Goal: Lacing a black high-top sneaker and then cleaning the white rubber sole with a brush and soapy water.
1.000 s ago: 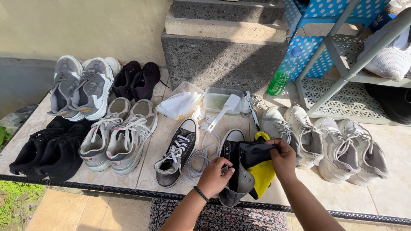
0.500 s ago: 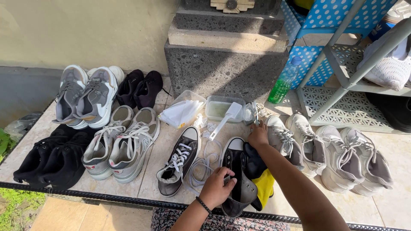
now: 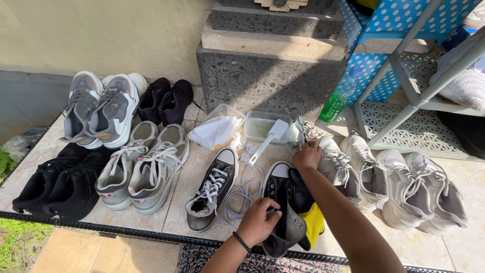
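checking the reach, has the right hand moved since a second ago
Yes. The right hand left the black high-top shoe and went up toward the clear tub; the left hand holds the shoe.

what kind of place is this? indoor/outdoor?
Probably an outdoor porch or terrace of a home, in sunlight. Pairs of shoes line a tiled ledge beside a stone pillar base, grass shows below, and a perforated plastic shelf rack stands to one side.
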